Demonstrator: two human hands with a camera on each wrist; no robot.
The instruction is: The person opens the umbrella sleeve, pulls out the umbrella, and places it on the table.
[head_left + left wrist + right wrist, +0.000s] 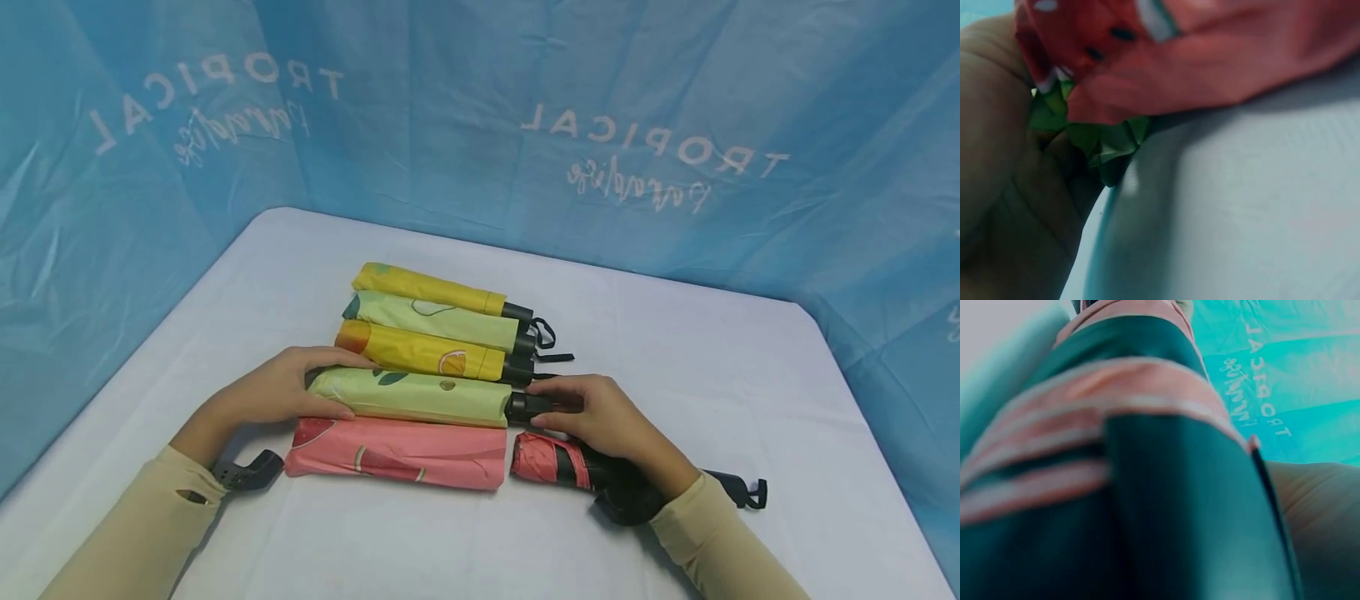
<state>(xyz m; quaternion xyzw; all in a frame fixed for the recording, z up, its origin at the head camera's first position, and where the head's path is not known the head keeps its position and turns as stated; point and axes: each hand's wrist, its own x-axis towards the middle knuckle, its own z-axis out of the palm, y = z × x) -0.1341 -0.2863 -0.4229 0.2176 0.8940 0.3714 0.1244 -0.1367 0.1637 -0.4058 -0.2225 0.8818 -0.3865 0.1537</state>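
A folded pale green umbrella (420, 396) with leaf prints lies across the table between both hands. My left hand (281, 387) holds its left end, thumb on the near side and fingers on the far side. In the left wrist view, crumpled green fabric (1107, 140) shows beside that hand. My right hand (600, 412) pinches the black handle (525, 407) at the other end. Just in front lies a pink watermelon-print piece (435, 454), like an umbrella or its sleeve. Under the right wrist is a pink umbrella (543, 458) with black parts, partly hidden by the arm.
Behind the held umbrella, three folded umbrellas lie in a row: a yellow orange-print one (405, 348), a pale green one (450, 323) and a yellow one (427, 287). Their black handles and straps point right. A white-covered table (360, 542) meets blue printed curtains (465, 167).
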